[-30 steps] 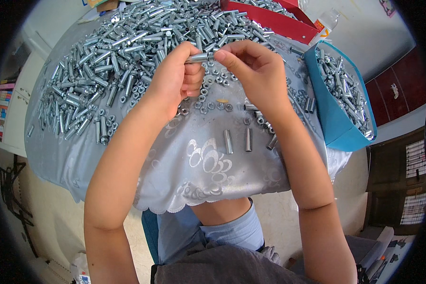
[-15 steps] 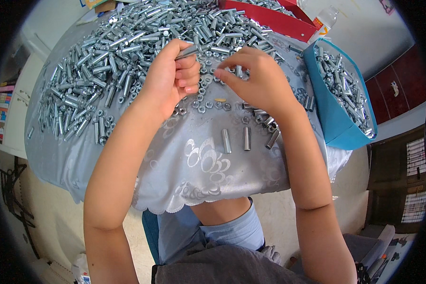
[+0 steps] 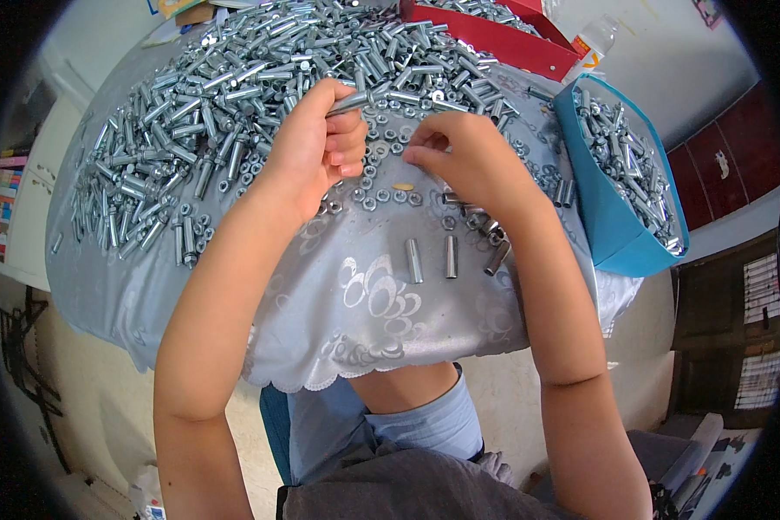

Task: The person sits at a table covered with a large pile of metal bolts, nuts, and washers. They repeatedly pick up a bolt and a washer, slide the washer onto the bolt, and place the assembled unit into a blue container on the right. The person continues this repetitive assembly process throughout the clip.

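Left hand [image 3: 316,143] was clamped on a smooth steel sleeve [image 3: 348,103]; right hand [image 3: 459,156], fingertips pinched, touched small hex nuts [image 3: 381,198] on the glossy patterned surface [image 3: 373,295] beside heaped cylindrical sleeves.

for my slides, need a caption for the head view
Left hand grips a metal bolt while right hand picks among loose nuts.

A round table [image 3: 338,295] wears a shiny grey cloth with flower shapes. The floor [image 3: 104,381] below is pale. A white shelf [image 3: 26,208] with books stands far left of the fingers. Dark red cupboards [image 3: 711,173] stand far right. Bright daylight fills the room.
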The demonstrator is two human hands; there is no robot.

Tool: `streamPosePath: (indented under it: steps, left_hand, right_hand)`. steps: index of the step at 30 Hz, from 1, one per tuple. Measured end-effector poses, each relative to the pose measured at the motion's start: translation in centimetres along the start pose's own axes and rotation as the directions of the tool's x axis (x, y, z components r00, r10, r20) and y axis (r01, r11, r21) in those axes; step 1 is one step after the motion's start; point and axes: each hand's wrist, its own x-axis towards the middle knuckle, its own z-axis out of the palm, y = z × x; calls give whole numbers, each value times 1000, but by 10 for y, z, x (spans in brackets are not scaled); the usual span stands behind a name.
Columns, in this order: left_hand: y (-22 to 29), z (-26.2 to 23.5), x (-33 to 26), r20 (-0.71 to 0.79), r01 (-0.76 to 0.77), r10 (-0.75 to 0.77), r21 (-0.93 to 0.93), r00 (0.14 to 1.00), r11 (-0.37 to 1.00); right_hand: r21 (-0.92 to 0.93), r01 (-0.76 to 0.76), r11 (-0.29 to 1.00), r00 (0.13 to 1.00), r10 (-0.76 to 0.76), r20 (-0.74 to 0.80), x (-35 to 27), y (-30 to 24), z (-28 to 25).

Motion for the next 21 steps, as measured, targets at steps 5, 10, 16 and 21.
streamPosePath:
  steps: [5,10,16,21]
  left_hand:
    - [-2,0,2,2,2,-2,41,1000,999]
    - [-1,1,0,-13,-2,3,69,1000,998]
    - [-4,1,0,27,-25,22,128,999,991]
    - [-3,4,-2,56,-25,17,154,998,988]
  right_hand:
    - [90,48,995,995,-40,-95,1,3,-4]
    - [608,77,790,986,29,-163,6,-16,-3]
    - [760,63,647,993,39,-115,6,-19,-3]
    - [818,-26,574,998,62,-12,6,-22,-5]
